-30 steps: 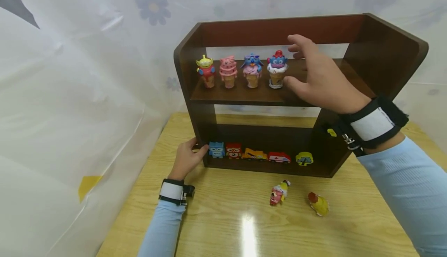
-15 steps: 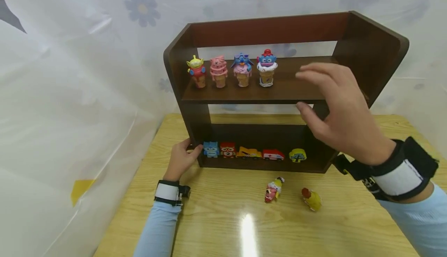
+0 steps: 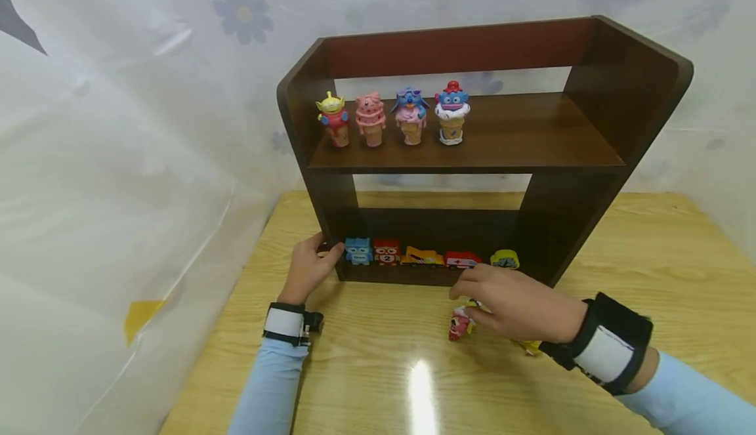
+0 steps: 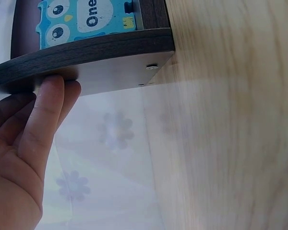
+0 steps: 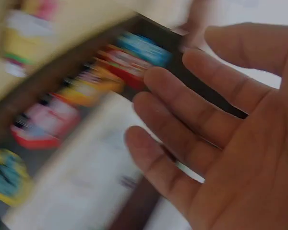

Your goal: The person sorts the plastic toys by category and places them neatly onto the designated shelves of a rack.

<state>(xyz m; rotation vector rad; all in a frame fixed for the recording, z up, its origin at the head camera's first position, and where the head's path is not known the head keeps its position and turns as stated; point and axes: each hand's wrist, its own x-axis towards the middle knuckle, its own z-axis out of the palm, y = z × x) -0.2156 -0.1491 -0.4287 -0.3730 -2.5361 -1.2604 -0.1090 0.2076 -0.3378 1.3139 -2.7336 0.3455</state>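
Observation:
My left hand holds the left side panel of a dark brown two-tier shelf. In the left wrist view its fingers lie along the panel's outer face, beside a blue owl block. My right hand is low over the table in front of the shelf, thumb and fingers apart around the upper end of a small pink, white and yellow figurine lying there. A yellow figurine shows partly behind that wrist. In the blurred right wrist view the right hand is spread, its palm bare.
On the upper tier stand several ice-cream-cone figurines. The lower tier bears a red owl block, a yellow digger, a red ambulance and a yellow tree block. Behind the wooden table hangs white flowered sheeting.
My right hand has come down from beside the upper tier's cone figurines, first rightward, then left to the pink figurine on the table. The left hand has stayed on the side panel.

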